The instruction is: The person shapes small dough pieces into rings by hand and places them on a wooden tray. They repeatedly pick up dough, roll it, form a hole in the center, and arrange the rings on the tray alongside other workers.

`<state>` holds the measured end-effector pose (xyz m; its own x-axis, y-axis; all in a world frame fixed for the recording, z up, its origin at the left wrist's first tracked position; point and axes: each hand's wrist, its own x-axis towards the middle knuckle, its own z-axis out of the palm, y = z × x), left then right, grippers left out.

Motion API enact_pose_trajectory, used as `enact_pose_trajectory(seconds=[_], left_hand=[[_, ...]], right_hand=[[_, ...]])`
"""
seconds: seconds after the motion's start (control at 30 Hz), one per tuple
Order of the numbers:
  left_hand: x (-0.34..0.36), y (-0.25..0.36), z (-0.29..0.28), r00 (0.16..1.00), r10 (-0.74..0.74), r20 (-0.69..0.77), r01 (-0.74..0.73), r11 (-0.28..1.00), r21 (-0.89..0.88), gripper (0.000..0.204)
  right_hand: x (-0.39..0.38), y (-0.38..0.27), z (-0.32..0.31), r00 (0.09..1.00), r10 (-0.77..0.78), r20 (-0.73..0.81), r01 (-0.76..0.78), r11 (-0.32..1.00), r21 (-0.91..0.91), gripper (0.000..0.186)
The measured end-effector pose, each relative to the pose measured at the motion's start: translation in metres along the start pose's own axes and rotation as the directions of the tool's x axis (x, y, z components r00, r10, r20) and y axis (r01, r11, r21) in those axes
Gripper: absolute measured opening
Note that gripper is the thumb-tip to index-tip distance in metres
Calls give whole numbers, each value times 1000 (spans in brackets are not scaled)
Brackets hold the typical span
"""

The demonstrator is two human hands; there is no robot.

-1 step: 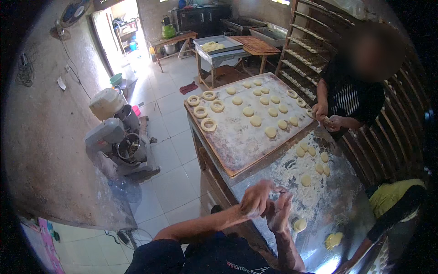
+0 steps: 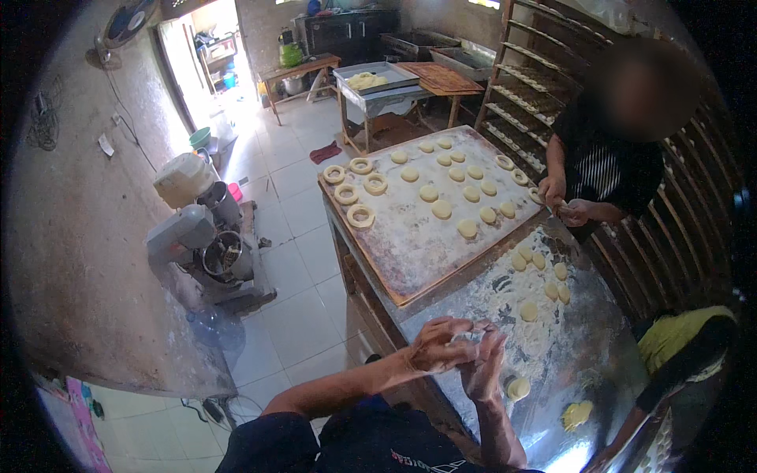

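Observation:
My left hand [image 2: 443, 347] and my right hand [image 2: 482, 367] meet over the near edge of the metal tabletop [image 2: 441, 386]. Their fingers curl toward each other, tips close together, whitened as if by flour. Whatever they hold between them is hidden or too small to name. Just beyond my right wrist sits a small round of dough [image 2: 518, 388]. A yellowish, irregular dough lump [image 2: 577, 415] lies farther right. Several dough discs [image 2: 528, 311] rest on the floured part of the metal top.
A floured wooden board [image 2: 394, 268] carries several dough discs and dough rings [image 2: 360, 216]. Across the table, a person [image 2: 607, 165] works dough with both hands; another person's sleeve [image 2: 686, 355] reaches in at right. Mixers [image 2: 185, 232] stand left, a tray rack [image 2: 520, 87] behind.
My left hand's fingers have straightened from a tighter curl and reach closer over my right fingertips. My right hand has barely moved. The person across the table has shifted their hands slightly.

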<state>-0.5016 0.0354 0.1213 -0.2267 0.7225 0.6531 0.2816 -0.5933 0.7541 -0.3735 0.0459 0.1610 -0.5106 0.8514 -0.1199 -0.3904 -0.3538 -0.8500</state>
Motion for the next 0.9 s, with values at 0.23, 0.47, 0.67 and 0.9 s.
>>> enact_pose_trajectory(seconds=[0.23, 0.47, 0.67, 0.9], left_hand=[[28, -8, -31, 978, -106, -180, 115, 993, 37, 50], [72, -48, -76, 871, -459, -177, 413, 878, -241, 37], [102, -81, -114, 921, -206, -330, 201, 978, -50, 47], [118, -113, -162, 919, 384, 88, -380, 807, 451, 39]], right_hand=[[37, 15, 14, 979, 76, 188, -53, 991, -121, 56], [99, 31, 41, 994, 43, 104, -11, 959, -284, 55], [158, 36, 74, 990, 121, 71, -91, 938, -334, 56], [220, 45, 111, 939, -102, 328, 314, 643, -698, 39]])
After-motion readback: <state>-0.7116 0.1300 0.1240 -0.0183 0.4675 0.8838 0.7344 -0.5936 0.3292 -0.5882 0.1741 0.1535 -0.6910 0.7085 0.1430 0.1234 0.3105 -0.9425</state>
